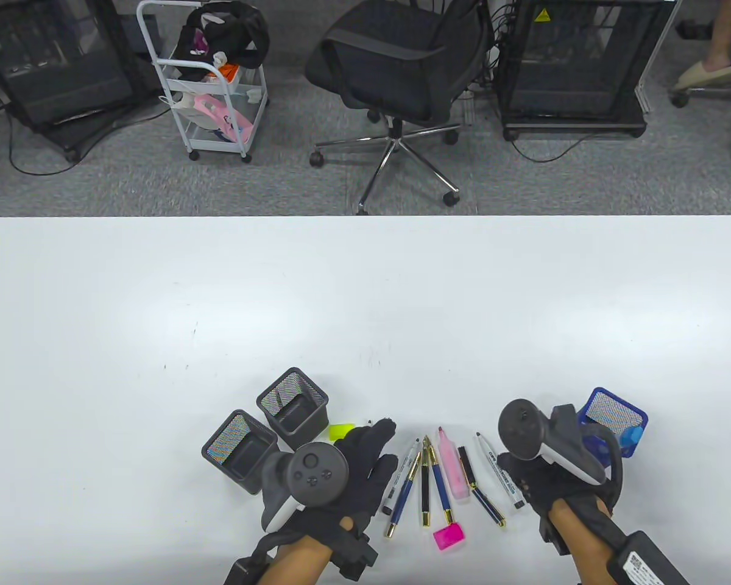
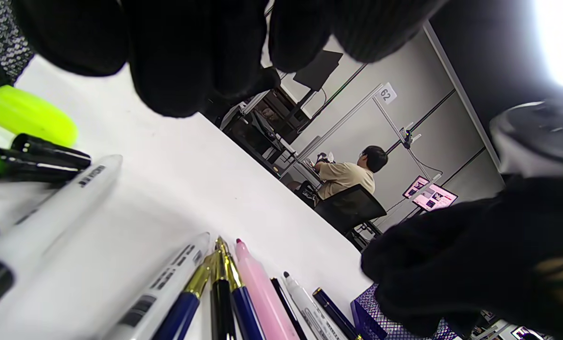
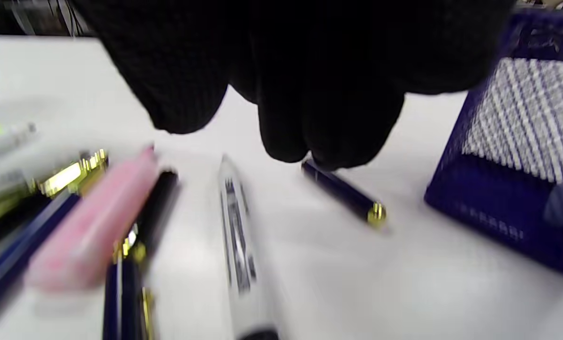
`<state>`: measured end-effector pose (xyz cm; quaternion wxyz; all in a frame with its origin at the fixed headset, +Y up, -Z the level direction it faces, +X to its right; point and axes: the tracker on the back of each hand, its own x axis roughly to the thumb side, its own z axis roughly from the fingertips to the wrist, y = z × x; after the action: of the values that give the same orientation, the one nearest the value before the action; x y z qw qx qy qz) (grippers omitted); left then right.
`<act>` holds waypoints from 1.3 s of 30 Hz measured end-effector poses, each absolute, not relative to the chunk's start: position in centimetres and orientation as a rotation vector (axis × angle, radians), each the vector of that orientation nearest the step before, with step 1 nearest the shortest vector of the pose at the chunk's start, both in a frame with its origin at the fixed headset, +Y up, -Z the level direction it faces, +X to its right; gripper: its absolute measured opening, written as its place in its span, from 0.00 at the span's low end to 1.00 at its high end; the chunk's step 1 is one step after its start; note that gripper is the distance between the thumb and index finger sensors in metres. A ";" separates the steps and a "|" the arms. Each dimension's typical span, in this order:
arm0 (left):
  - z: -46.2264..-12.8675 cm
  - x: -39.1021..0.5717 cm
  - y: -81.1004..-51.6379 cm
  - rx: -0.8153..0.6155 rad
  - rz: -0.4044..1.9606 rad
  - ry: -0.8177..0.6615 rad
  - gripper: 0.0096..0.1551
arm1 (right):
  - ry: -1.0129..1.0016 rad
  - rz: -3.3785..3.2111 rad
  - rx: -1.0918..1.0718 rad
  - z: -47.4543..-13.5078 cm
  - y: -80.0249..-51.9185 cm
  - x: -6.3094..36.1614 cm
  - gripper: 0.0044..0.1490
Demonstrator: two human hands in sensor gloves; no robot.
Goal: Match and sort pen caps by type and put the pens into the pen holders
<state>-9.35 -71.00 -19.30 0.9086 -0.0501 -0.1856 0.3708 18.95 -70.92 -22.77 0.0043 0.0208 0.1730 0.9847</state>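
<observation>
Table view shows pens (image 1: 438, 481) fanned between the left hand (image 1: 365, 454), fingers straight and empty, and the right hand (image 1: 524, 481). Its grip is hidden; the right wrist view is blurred.

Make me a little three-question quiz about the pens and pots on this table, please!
1. Multiple choice: what colour is the mesh pen holder beside the right hand? A red, B blue, C green.
2. True or false: the two black mesh pen holders stand to the left of the left hand.
3. Fill in: the loose bright pink cap lies near the bottom end of the row, close to the pale ___ highlighter.

Key: 1 B. 2 true. 3 pink.
</observation>
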 end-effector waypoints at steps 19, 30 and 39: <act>-19.5 -9.6 -71.2 -0.116 0.758 -0.367 0.34 | 0.608 3.298 0.091 -22.9 -75.2 16.4 0.37; -19.6 -9.8 -70.9 -0.110 0.706 -0.355 0.36 | 0.507 3.197 0.080 -23.1 -73.6 17.4 0.44; -19.9 -9.3 -70.8 -0.233 0.357 -0.256 0.37 | 0.099 2.874 0.073 -22.1 -68.9 19.5 0.37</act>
<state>-9.27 -70.77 -19.86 0.9692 -0.1152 -0.1265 0.1769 19.54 -68.89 -22.07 0.1321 0.0251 0.0341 0.9903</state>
